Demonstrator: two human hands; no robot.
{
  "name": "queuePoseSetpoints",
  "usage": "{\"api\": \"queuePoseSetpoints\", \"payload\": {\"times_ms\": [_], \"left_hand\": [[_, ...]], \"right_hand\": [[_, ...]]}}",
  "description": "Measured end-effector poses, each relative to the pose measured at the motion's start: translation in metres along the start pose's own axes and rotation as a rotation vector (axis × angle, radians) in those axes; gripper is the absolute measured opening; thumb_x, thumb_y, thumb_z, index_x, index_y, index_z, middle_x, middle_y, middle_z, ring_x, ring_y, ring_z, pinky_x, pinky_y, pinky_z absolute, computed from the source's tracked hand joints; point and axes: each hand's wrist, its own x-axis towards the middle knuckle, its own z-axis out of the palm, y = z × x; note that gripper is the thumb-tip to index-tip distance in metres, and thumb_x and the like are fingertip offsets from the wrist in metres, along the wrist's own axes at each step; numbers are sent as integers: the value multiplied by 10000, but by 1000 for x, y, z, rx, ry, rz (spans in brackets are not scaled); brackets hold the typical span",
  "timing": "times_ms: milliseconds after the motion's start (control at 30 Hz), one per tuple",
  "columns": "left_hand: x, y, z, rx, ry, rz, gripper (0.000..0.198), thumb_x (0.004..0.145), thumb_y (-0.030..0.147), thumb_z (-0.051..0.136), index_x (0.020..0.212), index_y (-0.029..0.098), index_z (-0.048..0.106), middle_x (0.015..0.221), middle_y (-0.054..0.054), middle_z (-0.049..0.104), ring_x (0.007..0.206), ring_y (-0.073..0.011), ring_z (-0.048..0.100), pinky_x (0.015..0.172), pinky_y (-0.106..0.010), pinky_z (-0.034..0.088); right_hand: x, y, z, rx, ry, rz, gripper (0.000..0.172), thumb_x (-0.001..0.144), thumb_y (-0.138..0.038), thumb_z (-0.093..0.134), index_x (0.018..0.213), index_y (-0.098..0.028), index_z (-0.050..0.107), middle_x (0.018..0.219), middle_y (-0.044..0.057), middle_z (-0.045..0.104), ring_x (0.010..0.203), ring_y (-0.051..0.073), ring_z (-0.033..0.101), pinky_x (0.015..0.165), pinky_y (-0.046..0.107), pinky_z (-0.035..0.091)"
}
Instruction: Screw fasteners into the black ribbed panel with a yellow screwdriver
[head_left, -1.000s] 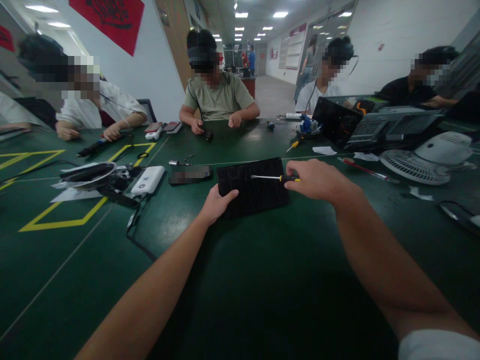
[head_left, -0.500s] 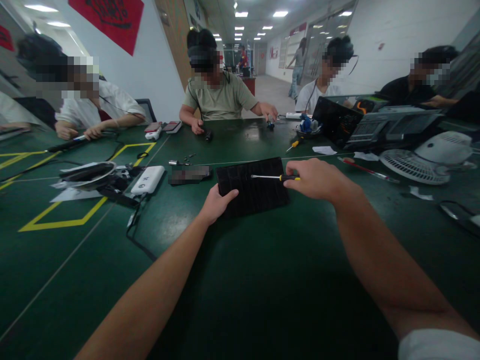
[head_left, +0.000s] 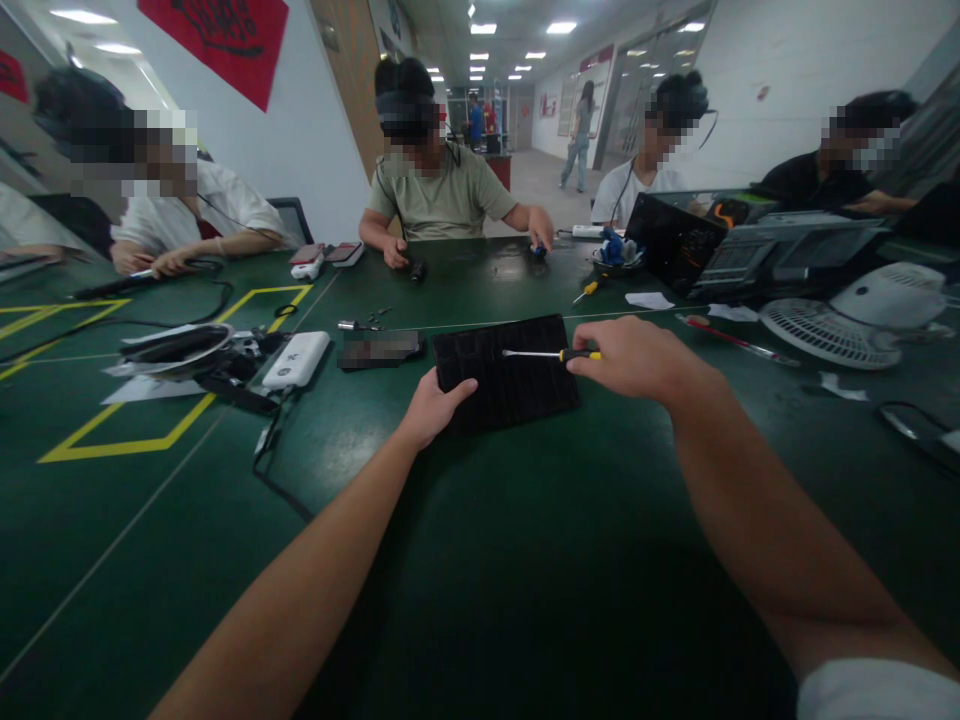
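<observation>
A flat black rectangular panel (head_left: 517,390), ribbed on its upper face, is at the middle of the green table (head_left: 555,530). My left hand (head_left: 439,405) grips its left edge, thumb on top and fingers hidden beneath. My right hand (head_left: 637,355) is closed around the black and yellow handle of a screwdriver (head_left: 536,354). The shaft lies nearly level over the panel, its tip pointing left; whether the tip touches the panel I cannot tell. Just left of the panel lies a dark flat piece (head_left: 379,350), partly blurred out.
A white power bank (head_left: 296,361) with a cable lies left, beside a round part on papers (head_left: 161,385). Small metal bits (head_left: 364,323) sit beyond. To the right are a white fan (head_left: 840,325), a red pen (head_left: 735,340) and another screwdriver (head_left: 589,290). Several people sit around the table.
My hands, the panel and the screwdriver look unmoved. Across the table, a co-worker's hand has shifted slightly, and the left co-worker's hands moved left with a dark tool. A background walker moved.
</observation>
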Motion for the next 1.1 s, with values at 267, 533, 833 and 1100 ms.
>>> {"api": "queuePoseSetpoints", "payload": {"times_ms": [267, 533, 833, 1100], "left_hand": [[-1, 2, 2, -8, 2, 15, 497, 828, 364, 886, 1254, 168, 720, 1321, -150, 818, 1265, -353, 769, 1184, -615, 564], [0, 1, 1, -9, 10, 0, 493, 827, 365, 890, 1252, 179, 721, 1313, -144, 818, 1258, -348, 772, 1176, -603, 575], [-1, 2, 2, 4, 10, 8, 501, 828, 374, 893, 1261, 183, 728, 1314, -145, 817, 1264, -355, 767, 1171, -602, 576], [0, 3, 3, 7, 30, 11, 517, 803, 382, 910, 1237, 170, 727, 1294, -146, 822, 1251, -358, 766, 1180, -613, 563]], "right_hand": [[2, 2, 2, -8, 8, -12, 380, 1020, -485, 569, 1190, -255, 819, 1211, 160, 820, 1153, 405, 735, 855, 487, 531], [-2, -5, -4, -23, -55, 31, 466, 1082, -533, 454, 1167, -247, 813, 1206, 161, 810, 1135, 396, 736, 846, 479, 538], [0, -1, 0, -26, -10, 32, 359, 996, -504, 629, 1242, -260, 725, 1196, 154, 795, 1093, 389, 734, 806, 451, 509], [1, 4, 4, -17, 35, -2, 319, 1000, -478, 606, 1185, -259, 746, 1137, 151, 800, 1061, 388, 726, 779, 444, 491]]}}
